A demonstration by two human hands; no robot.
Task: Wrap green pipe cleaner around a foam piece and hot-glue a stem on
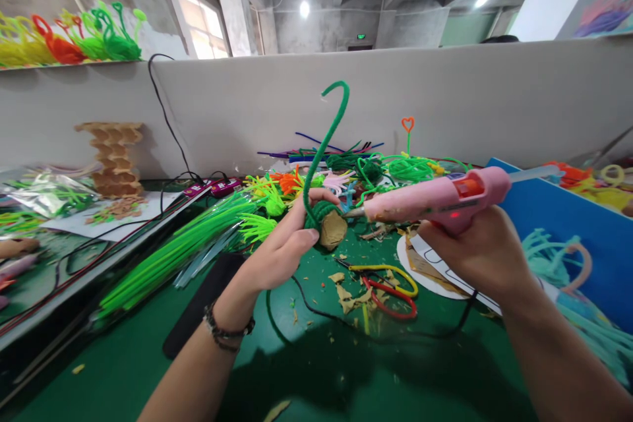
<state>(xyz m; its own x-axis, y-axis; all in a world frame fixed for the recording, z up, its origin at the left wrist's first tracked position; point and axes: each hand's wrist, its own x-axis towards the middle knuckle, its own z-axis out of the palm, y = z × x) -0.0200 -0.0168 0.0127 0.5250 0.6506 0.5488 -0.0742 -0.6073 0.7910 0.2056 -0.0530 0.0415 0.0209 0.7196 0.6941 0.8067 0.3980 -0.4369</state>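
My left hand (pixel 281 247) grips a piece wound from dark green pipe cleaner (pixel 324 211), with a round brown cardboard face (pixel 333 231) turned toward me. One long end of the pipe cleaner rises from it and curls over into a hook at the top. Wrapped round the handle of a pink hot glue gun (pixel 420 204) is my right hand (pixel 469 254). The gun's nozzle points left, at the edge of the cardboard face; whether it touches cannot be told. A red light glows on the gun, and a clear glue stick (pixel 537 174) juts out of its back.
Scissors (pixel 390 287) with yellow and red handles lie below the hands among cardboard scraps (pixel 346 297). Bright green pipe cleaners (pixel 182 244) lie in a bundle at left, beside a black phone-like slab (pixel 208 303). A blue box (pixel 558 231) stands at right. The gun's black cord crosses the green table.
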